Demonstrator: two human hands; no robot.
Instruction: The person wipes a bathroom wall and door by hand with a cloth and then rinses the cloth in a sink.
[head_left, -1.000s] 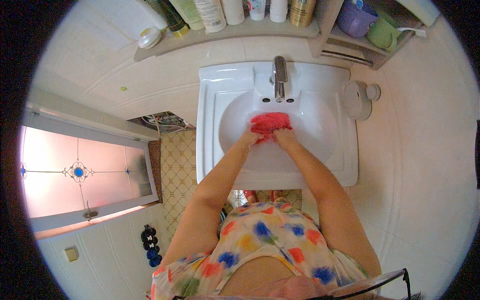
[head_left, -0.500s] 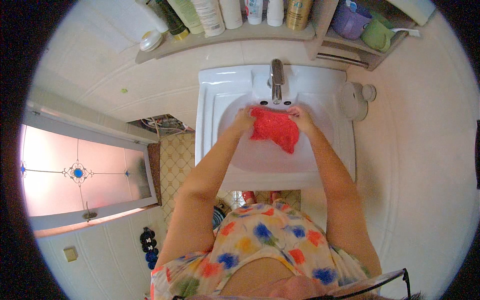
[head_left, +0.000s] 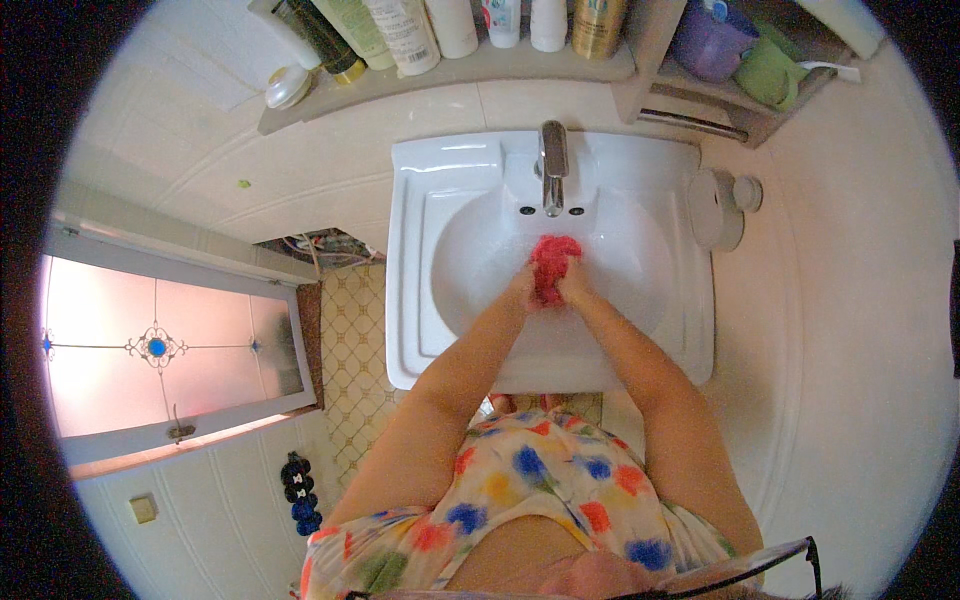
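A wet red cloth (head_left: pixel 556 252) is bunched up in the basin of a white sink (head_left: pixel 420 345), just in front of the chrome faucet (head_left: pixel 552 168). My left hand (head_left: pixel 527 284) grips its left side and my right hand (head_left: pixel 573 280) its right side, the two close together. Fingertips are partly hidden in the folds of the fabric. Water with some suds lies around the cloth in the basin.
Above the sink runs a shelf (head_left: pixel 450 88) with several bottles and tubes. At the upper right, a purple cup (head_left: pixel 708 48) and a green cup (head_left: pixel 770 78) sit in a rack. A white round-ended holder (head_left: pixel 716 210) is by the sink's right edge.
The cloth was spread out between my hands near the back of the basin. Now my hands have come together and nearer to me, and the cloth is gathered into a bundle.
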